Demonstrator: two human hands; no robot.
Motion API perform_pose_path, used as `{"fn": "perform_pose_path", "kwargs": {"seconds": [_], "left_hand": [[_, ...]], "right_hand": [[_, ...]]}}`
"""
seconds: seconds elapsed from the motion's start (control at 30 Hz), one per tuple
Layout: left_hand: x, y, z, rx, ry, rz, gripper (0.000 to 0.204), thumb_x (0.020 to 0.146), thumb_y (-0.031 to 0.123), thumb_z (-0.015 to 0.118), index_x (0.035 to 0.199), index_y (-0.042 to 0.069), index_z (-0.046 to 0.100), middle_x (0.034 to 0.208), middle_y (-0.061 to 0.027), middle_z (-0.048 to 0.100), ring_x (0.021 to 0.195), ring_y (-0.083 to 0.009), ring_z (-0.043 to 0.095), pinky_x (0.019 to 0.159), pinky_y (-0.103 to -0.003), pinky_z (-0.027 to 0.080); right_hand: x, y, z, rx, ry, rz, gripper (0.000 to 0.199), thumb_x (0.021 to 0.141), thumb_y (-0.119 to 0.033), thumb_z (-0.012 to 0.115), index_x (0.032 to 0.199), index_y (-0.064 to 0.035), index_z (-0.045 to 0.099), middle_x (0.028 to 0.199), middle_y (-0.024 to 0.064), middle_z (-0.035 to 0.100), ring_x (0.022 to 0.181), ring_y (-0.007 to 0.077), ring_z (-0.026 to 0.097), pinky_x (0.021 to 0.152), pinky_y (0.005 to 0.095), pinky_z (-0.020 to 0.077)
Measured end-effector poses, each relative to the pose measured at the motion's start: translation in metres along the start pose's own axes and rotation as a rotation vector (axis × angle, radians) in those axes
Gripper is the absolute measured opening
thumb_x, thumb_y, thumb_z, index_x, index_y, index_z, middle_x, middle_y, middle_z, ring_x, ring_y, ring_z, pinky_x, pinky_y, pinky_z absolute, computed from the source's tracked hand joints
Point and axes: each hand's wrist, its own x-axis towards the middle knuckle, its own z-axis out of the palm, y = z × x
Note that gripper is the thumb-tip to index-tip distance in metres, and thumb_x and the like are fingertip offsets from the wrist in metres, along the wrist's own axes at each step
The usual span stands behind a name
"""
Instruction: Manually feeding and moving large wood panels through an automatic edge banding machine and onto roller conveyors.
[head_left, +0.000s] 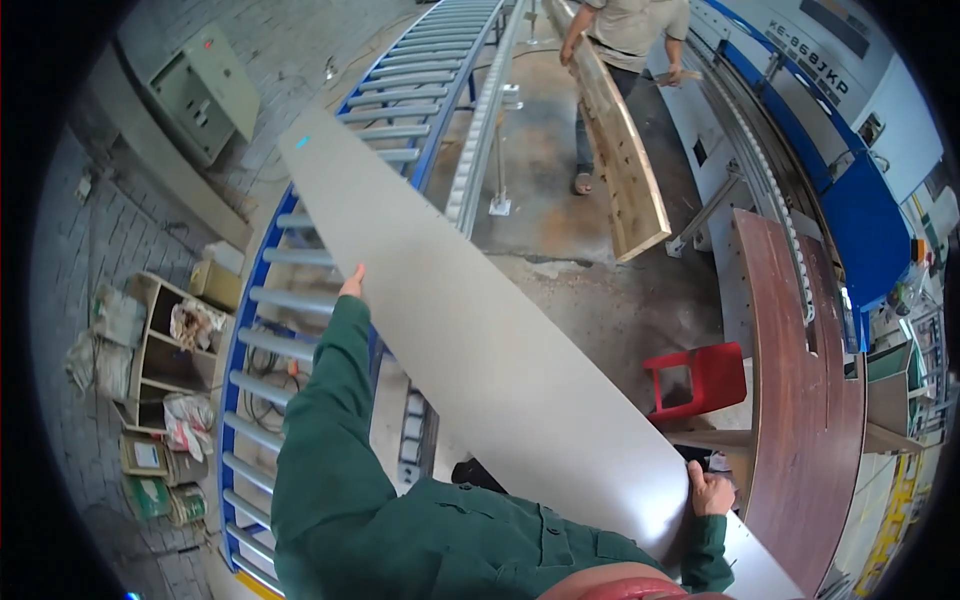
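Note:
A long, light grey panel [470,320] lies slantwise in front of my body, from the far left down to the near right. Its far end, with a small blue mark, reaches over the roller conveyor. At its left edge my left hand [354,281] is closed on the board, thumb up and the other fingers hidden beneath. Near the opposite end, my right hand [710,490] grips the right edge, its fingers curled over the rim. Both green sleeves come up from below.
A blue-framed roller conveyor [290,295] runs along my left. Ahead, another person [640,35] holds a long wooden board [625,165]. A red plastic chair [705,382] and a reddish-brown worktop [800,400] stand to the right, beside a blue and white machine [860,230]. Shelves [160,350] with bags stand left.

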Motion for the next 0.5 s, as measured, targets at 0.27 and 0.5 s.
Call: {"fn": "perform_pose_path", "kwargs": {"seconds": [0.27,0.5], "left_hand": [[-0.036,0.003,-0.002,0.191,0.002,-0.012,0.045,0.078,0.035,0.044,0.108,0.002,0.041,0.103,-0.009,0.047,0.094,-0.0214,0.044,0.083,-0.031,0.034],[-0.074,0.01,-0.022,0.171,-0.125,-0.101,0.043,0.077,0.033,0.047,0.108,0.003,0.041,0.104,-0.0084,0.048,0.092,-0.0213,0.045,0.081,-0.032,0.035]], "right_hand": [[-0.17,0.005,0.059,0.059,0.041,0.288,0.058,0.07,-0.055,0.04,0.059,0.0009,0.055,0.05,0.0215,0.045,0.049,0.0345,0.047,0.048,0.0399,0.0357],[-0.294,-0.007,0.097,0.074,0.156,0.379,0.055,0.069,-0.053,0.042,0.056,-0.0015,0.056,0.047,0.018,0.046,0.046,0.0328,0.047,0.044,0.0382,0.0348]]}}
